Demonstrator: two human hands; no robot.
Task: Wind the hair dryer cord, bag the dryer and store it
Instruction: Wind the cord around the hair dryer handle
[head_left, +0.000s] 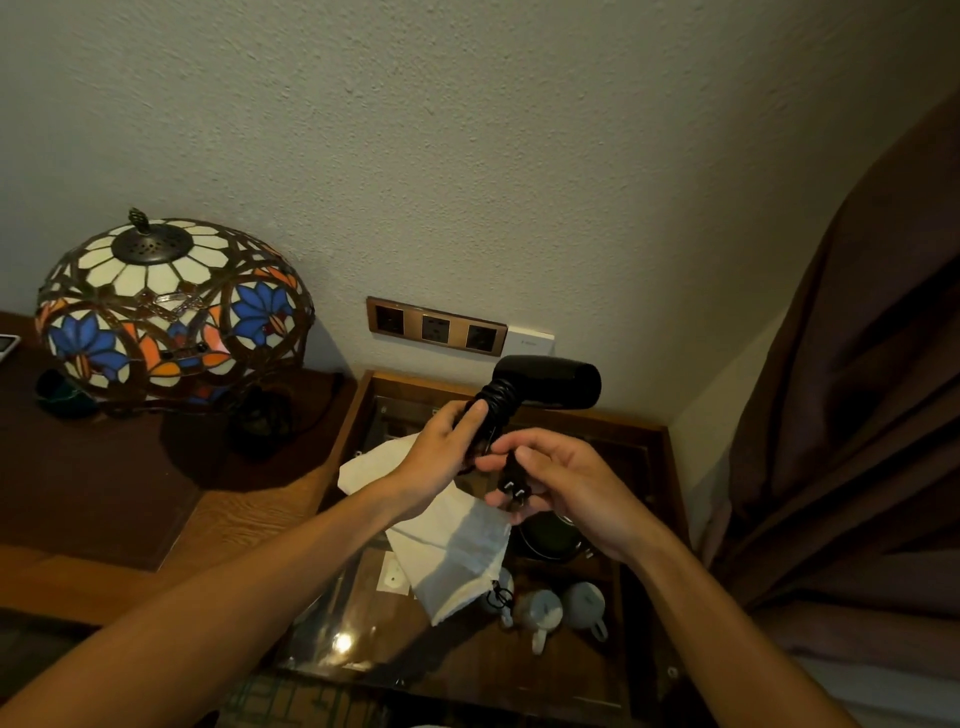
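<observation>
The black plastic hair dryer (550, 382) — its black cord (498, 400) coiled round the handle — is held above a glass-topped wooden table (644, 447), the left hand (441, 457) gripping the handle, the right hand (566, 483) pinching the black plug (511, 486), over a white cloth drawstring bag (452, 545).

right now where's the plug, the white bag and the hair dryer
plug (511, 486): head view, on its black body, in the right hand
white bag (457, 545): head view, mid cloth
hair dryer (556, 382): head view, on the barrel

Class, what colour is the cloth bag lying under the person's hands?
The drawstring cloth bag is white, seen best in the head view.
</observation>
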